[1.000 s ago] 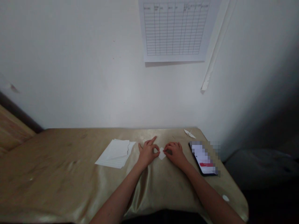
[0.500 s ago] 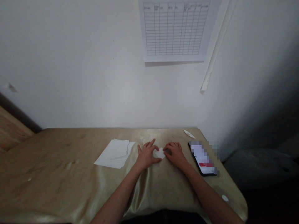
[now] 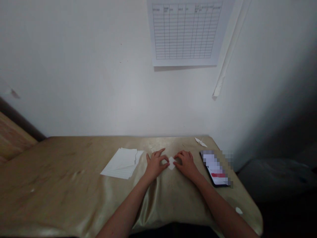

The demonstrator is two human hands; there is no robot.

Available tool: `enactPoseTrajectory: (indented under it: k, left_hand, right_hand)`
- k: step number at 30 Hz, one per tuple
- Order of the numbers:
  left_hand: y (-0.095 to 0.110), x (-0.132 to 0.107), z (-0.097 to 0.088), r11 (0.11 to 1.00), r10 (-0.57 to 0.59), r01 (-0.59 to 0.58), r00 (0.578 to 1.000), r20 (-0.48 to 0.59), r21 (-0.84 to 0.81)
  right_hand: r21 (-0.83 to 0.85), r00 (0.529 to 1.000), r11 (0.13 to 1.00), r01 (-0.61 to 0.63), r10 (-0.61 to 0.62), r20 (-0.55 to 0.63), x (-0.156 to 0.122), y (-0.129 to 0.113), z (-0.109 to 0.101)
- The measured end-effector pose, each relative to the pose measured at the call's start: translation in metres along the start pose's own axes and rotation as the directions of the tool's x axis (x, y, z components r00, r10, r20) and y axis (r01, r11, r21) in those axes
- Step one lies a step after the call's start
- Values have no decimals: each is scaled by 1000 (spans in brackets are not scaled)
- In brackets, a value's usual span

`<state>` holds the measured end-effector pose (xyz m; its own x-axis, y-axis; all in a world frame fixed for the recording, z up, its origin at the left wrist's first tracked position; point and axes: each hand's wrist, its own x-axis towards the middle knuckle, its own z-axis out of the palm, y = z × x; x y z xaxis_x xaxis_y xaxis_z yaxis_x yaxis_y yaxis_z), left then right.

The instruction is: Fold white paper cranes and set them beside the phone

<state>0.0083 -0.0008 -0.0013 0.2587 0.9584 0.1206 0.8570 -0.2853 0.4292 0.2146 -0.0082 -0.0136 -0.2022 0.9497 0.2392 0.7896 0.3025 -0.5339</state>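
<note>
A small folded piece of white paper (image 3: 171, 163) lies on the table between my two hands. My left hand (image 3: 155, 164) pinches its left side with thumb and fingers bent onto it. On the other side my right hand (image 3: 185, 162) presses its fingertips on the paper's right edge, fingers curled. Both forearms reach in from the bottom of the view.
The table (image 3: 74, 185) has a shiny tan cover. A stack of white lined sheets (image 3: 122, 163) lies left of my hands, a phone (image 3: 215, 168) with a lit screen to the right. A small folded paper figure (image 3: 201, 142) sits at the back right; a grid chart (image 3: 184, 31) hangs on the wall.
The little paper was lifted and turned by my left hand half a second ago; now it lies flatter as a diamond shape again. Both hands stayed in place.
</note>
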Motion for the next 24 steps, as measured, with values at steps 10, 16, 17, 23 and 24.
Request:
enactPoseTrajectory:
  k: [10,16,17,23,24]
  left_hand:
    - [-2,2,6,995,24,-25,1000,11,97]
    - [0,2,1,998,19,-20,999,30,55]
    - [0,3,-1,999,19,-20,999,32,44]
    - [1,2,-6,999,-1,0,1000,22,52]
    - [1,2,-6,998,5,-6,1000,27,57]
  right_hand:
    - [-4,996,996,-92,92,7,1,-2,1]
    - [-8,995,995,-100,100,16,1,-6,-1]
    - [-8,995,995,-100,100,17,1,-6,-2]
    - [-1,996,996,-89,89,11,-2,-9,-3]
    - [-5,996,996,-85,85,14,-2,-9,-3]
